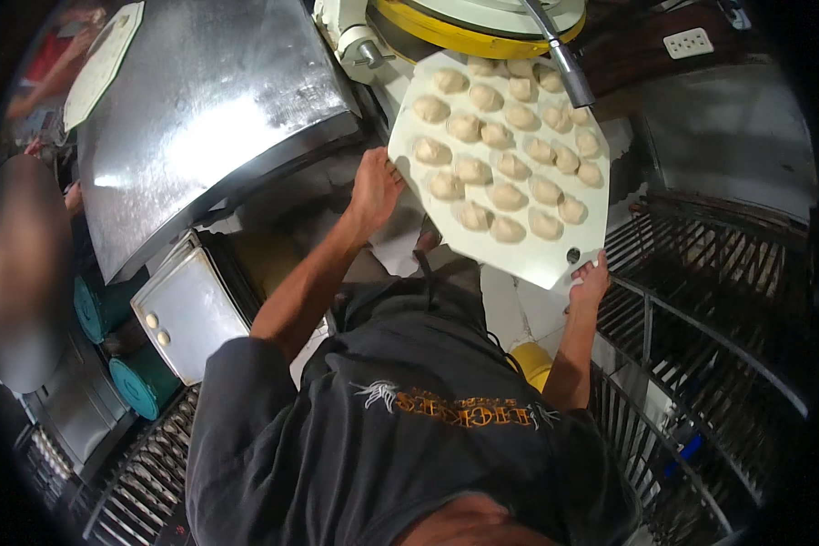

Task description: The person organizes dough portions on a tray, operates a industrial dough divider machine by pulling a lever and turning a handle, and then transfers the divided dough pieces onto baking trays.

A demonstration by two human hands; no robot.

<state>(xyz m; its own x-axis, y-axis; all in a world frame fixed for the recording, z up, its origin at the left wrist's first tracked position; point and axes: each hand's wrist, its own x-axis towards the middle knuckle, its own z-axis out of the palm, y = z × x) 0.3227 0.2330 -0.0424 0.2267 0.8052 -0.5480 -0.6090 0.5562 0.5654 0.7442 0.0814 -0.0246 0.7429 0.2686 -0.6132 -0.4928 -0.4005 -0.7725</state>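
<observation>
A cream many-sided board carries several pale dough pieces spread over its face, beside and partly under a metal handle of a machine with a yellow rim. My left hand is closed on the board's left edge. My right hand grips the lower right corner, next to a round hole in the board.
A steel table stands left, another cream board at its far end. Below are stacked trays and teal containers. A co-worker's arm shows far left. Dark metal racks line the right; a yellow container sits low.
</observation>
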